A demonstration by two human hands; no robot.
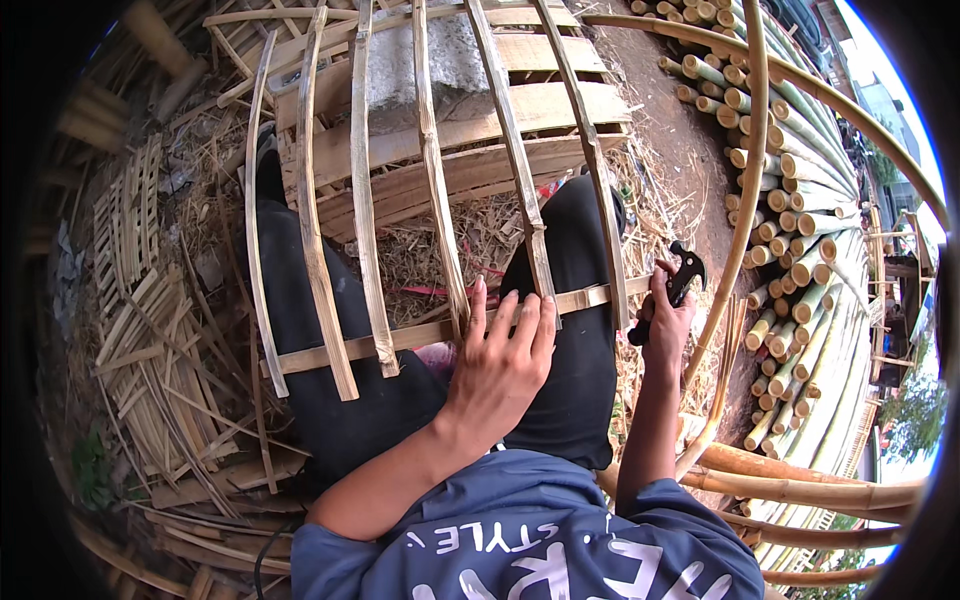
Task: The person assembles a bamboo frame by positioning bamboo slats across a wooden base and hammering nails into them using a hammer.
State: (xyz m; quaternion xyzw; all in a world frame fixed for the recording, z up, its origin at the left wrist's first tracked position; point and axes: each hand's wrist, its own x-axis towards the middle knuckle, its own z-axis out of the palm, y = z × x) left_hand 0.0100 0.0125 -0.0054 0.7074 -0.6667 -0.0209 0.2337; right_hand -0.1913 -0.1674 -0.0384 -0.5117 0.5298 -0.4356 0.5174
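Both hands are at the near edge of a slatted wooden frame, which lies across the person's legs (565, 405) and reaches out toward the far side. Left hand (505, 350) is palm down with its fingers stretched out and slightly apart, the tips over the cross strip (420, 335) near one slat's end; its thumb is out of sight, so I cannot tell whether it pinches the wood or just presses. Right hand (670, 310) is closed around a black tool — probably a hammer (690, 268), though the fingers cover much of it — just beside the strip's right end.

Six long slats (362, 190) run away from the strip over a platform of boards (540, 100) with a grey block (395, 70) on it. They look thin, dry and light, stiff along their length but springy across it, and likely to split near the ends; the cut edges may be splintery rather than slippery. As I judge it, the best hold is flat on the cross strip close to a joint, where the thigh backs it — a single slat, held far out, would probably flex and twist.
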